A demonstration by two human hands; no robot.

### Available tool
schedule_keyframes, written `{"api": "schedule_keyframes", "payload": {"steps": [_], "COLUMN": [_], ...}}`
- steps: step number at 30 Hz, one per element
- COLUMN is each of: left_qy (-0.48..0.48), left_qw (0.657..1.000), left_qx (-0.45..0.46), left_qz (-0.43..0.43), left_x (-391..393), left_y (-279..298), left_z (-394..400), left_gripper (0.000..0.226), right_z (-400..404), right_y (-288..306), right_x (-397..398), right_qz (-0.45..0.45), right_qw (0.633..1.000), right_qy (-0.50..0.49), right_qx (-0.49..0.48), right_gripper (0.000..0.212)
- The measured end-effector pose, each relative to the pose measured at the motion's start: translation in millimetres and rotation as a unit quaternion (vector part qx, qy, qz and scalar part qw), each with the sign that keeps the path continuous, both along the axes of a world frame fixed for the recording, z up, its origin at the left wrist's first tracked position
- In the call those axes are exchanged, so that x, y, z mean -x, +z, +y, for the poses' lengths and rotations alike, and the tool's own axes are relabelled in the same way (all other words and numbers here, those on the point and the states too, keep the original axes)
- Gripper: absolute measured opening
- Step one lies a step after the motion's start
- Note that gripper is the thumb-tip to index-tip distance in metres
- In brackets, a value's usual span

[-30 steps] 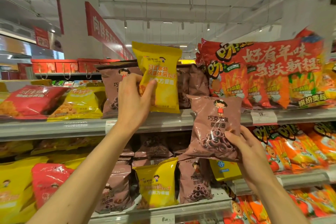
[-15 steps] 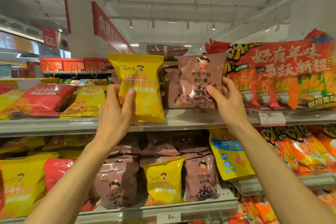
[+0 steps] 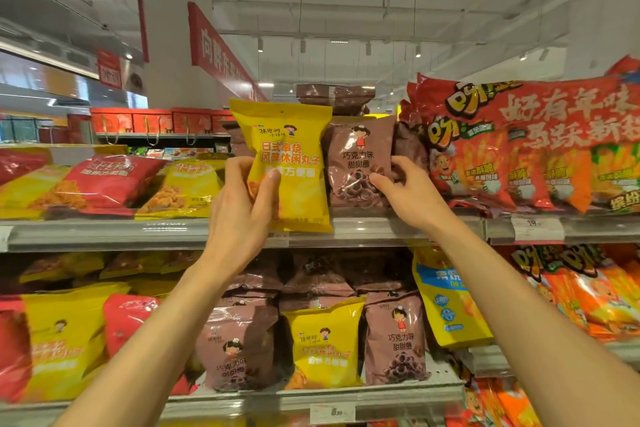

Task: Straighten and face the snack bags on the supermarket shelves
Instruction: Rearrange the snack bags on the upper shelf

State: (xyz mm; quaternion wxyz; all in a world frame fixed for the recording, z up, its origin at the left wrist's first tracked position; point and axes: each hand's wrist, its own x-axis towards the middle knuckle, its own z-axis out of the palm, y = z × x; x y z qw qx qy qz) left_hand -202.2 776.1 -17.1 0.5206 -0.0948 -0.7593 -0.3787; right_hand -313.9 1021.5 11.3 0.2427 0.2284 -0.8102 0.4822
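Note:
My left hand [image 3: 242, 208] grips a yellow snack bag [image 3: 294, 166] by its lower left edge and holds it upright in front of the upper shelf [image 3: 104, 234]. Right beside it a brown chocolate-ring bag [image 3: 358, 163] stands upright on that shelf, facing front. My right hand [image 3: 408, 194] holds this brown bag at its lower right side, thumb on the front, fingers behind it. More brown bags [image 3: 336, 99] lie stacked behind and above it.
Large red multipacks [image 3: 526, 142] fill the upper shelf to the right. Red and yellow bags [image 3: 114, 180] lie flat to the left. The lower shelf [image 3: 311, 395] holds brown bags [image 3: 394, 340], a yellow bag [image 3: 322, 343] and a leaning yellow-blue bag [image 3: 446, 298].
My right hand lifted the brown bag from the lower level up onto the upper shelf and set it upright. My left hand kept holding the yellow bag, now just left of the brown one.

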Motion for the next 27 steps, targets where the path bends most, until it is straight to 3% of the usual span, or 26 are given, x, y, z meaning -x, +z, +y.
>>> {"api": "schedule_keyframes", "payload": {"steps": [11,14,17,22,27], "left_qy": [-0.034,-0.069,-0.108,-0.144,-0.143], "left_qw": [0.998,0.994,0.988,0.978,0.973], "left_qx": [-0.037,-0.072,-0.109,-0.148,-0.174], "left_qz": [-0.027,-0.031,-0.026,-0.038,-0.051], "left_x": [4.4,3.2,0.4,-12.2,-39.0], "left_y": [-1.5,-4.0,-6.9,-23.1,-55.1], "left_z": [0.0,0.5,3.1,4.9,0.7], "left_gripper": [0.036,0.034,0.03,0.036,0.036], "right_z": [4.1,8.7,10.6,19.8,24.8], "right_y": [-7.8,-10.8,-16.1,-33.9,-87.1], "right_x": [-8.7,-11.3,-18.3,-44.3,-75.8], "right_qz": [0.046,0.021,0.026,0.042,-0.041], "right_qw": [0.995,0.996,0.999,0.99,0.98], "right_qy": [-0.017,-0.019,-0.019,-0.023,0.064], "right_qx": [-0.084,-0.084,-0.02,0.131,0.183], "right_gripper": [0.047,0.059,0.06,0.035,0.013]}}
